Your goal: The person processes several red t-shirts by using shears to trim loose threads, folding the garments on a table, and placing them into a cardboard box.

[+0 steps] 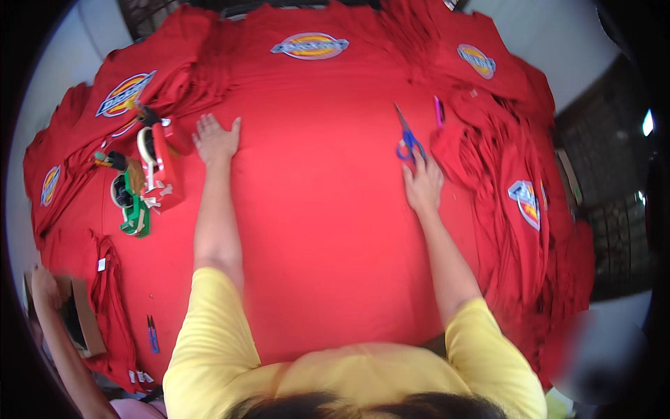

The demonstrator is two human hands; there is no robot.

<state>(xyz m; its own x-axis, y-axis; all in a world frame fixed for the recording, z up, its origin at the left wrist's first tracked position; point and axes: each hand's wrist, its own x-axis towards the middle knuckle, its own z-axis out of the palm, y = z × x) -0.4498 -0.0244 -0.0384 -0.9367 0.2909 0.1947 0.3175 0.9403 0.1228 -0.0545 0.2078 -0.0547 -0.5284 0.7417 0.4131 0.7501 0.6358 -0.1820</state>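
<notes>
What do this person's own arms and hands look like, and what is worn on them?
Both arms come out of short yellow sleeves that end above the elbows; the forearms are bare. The left hand and right hand wear no gloves, and no watch, ring or bracelet shows on either.

A big shirt [321,174] lies flat in the middle of the table [551,35], with one hand on its left part [215,140] and the other on its right part [422,183]. Scissors [406,136] lie just beyond the right hand, and a pen [438,112] lies right of them. Tape holders [150,174] sit to the left, a shirt pile [516,188] lies right, and snips [152,334] lie near left.
</notes>
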